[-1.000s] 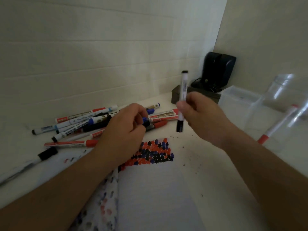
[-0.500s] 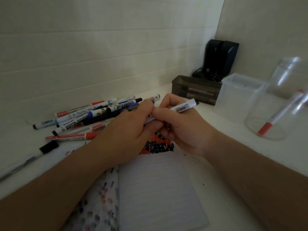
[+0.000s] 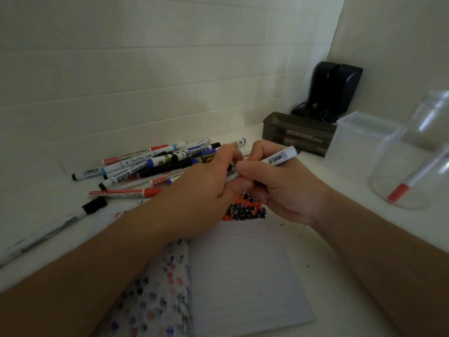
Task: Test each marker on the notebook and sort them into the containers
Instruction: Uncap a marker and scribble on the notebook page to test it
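A: Your right hand [image 3: 279, 188] pinches the white marker [image 3: 279, 158] by its barrel, barcode label up, dark end pointing away from the notebook [image 3: 243, 276]. Your left hand [image 3: 206, 188] closes on the marker's near end, probably the cap, though it is hidden.

B: Why both hands over the notebook?

A: Likely to uncap it right above the patch of red, blue and black test marks [image 3: 245, 210].

B: The rest?

A: The marker pile [image 3: 150, 166] lies beyond the notebook's left; several barrels read "WHITEBOARD MARKER". To the notebook's right, a clear round container [image 3: 408, 166] holds one red-capped marker [image 3: 398, 192]; a square tub [image 3: 359, 144] sits just behind it.
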Action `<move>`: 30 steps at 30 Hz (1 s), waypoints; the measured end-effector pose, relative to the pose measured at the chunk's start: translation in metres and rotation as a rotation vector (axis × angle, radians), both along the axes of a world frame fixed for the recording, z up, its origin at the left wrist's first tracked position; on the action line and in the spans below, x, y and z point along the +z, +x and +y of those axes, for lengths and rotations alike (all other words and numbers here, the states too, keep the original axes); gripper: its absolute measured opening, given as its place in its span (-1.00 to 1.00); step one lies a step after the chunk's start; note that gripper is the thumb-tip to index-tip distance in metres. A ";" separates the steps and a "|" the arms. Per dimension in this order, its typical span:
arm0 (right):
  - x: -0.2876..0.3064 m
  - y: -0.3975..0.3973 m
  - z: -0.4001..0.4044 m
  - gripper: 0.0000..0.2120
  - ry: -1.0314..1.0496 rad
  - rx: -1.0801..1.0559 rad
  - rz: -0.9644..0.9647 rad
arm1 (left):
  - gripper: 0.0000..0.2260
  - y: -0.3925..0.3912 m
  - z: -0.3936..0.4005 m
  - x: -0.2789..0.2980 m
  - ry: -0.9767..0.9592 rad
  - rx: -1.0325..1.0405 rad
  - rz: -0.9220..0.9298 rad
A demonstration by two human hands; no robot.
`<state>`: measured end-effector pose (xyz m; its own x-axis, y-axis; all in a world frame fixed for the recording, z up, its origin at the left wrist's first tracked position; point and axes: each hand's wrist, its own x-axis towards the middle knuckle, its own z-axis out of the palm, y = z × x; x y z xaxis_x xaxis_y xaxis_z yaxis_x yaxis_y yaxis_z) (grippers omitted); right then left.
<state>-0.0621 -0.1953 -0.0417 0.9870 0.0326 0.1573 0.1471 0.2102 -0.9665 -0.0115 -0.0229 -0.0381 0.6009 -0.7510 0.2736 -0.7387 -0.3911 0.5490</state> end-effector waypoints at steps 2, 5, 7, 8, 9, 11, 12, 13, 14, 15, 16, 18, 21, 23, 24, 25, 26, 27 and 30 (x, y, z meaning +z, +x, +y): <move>0.001 0.001 -0.002 -0.72 -0.007 0.002 0.007 | -0.79 -0.003 -0.001 0.000 -0.014 0.022 -0.003; 0.007 -0.003 -0.004 -0.73 -0.021 0.003 0.003 | -0.79 -0.006 -0.004 0.002 -0.035 0.053 -0.021; 0.010 -0.005 -0.005 -0.75 -0.033 0.007 -0.005 | -0.79 -0.009 -0.005 0.002 -0.008 0.052 -0.029; 0.011 -0.006 -0.006 -0.76 -0.041 0.012 -0.014 | -0.80 -0.010 -0.005 0.002 0.004 0.046 -0.028; 0.011 -0.006 -0.007 -0.75 -0.053 0.015 -0.028 | -0.80 -0.010 -0.004 0.003 0.011 0.041 -0.016; 0.010 -0.005 -0.011 -0.74 -0.082 0.023 -0.060 | -0.79 -0.010 -0.001 0.006 0.015 0.033 0.020; 0.010 -0.005 -0.011 -0.76 -0.078 0.033 -0.065 | -0.75 -0.008 0.000 0.007 0.014 0.031 0.030; 0.010 -0.004 -0.012 -0.78 -0.067 0.038 -0.064 | -0.68 -0.006 0.002 0.008 0.016 0.032 0.037; 0.009 -0.002 -0.012 -0.80 -0.057 0.033 -0.062 | -0.60 -0.003 0.003 0.008 0.026 0.040 0.045; 0.008 -0.002 -0.013 -0.81 -0.051 0.014 -0.061 | -0.52 -0.001 0.004 0.009 0.044 0.055 0.052; 0.008 -0.001 -0.013 -0.82 -0.039 -0.012 -0.057 | -0.43 0.001 0.005 0.012 0.069 0.078 0.058; 0.011 -0.001 -0.017 -0.90 0.019 -0.051 -0.030 | -0.26 0.007 0.013 0.021 0.124 0.118 0.096; 0.018 -0.006 -0.023 -0.89 0.135 -0.046 0.020 | -0.29 0.016 0.034 0.035 0.225 0.075 0.184; 0.019 -0.009 -0.021 -0.90 0.162 0.009 0.065 | -0.44 0.018 0.049 0.034 0.327 0.016 0.173; 0.019 -0.010 -0.017 -0.90 0.151 0.045 0.097 | -0.47 0.017 0.054 0.030 0.384 0.000 0.146; 0.018 -0.012 -0.012 -0.90 0.117 0.077 0.125 | -0.49 0.015 0.058 0.025 0.437 -0.007 0.113; 0.016 -0.013 -0.005 -0.90 0.058 0.100 0.140 | -0.49 0.014 0.060 0.018 0.474 -0.015 0.079; 0.014 -0.014 0.002 -0.90 -0.020 0.111 0.141 | -0.48 0.013 0.062 0.012 0.484 -0.024 0.051; 0.007 -0.017 0.022 -0.81 -0.380 0.040 0.071 | -0.42 0.011 0.068 0.000 0.463 -0.028 -0.001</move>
<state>-0.0788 -0.1734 -0.0348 0.9917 0.1144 0.0581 0.0763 -0.1611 -0.9840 -0.0004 0.0452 -0.0383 0.5787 -0.8101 -0.0939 -0.7527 -0.5749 0.3208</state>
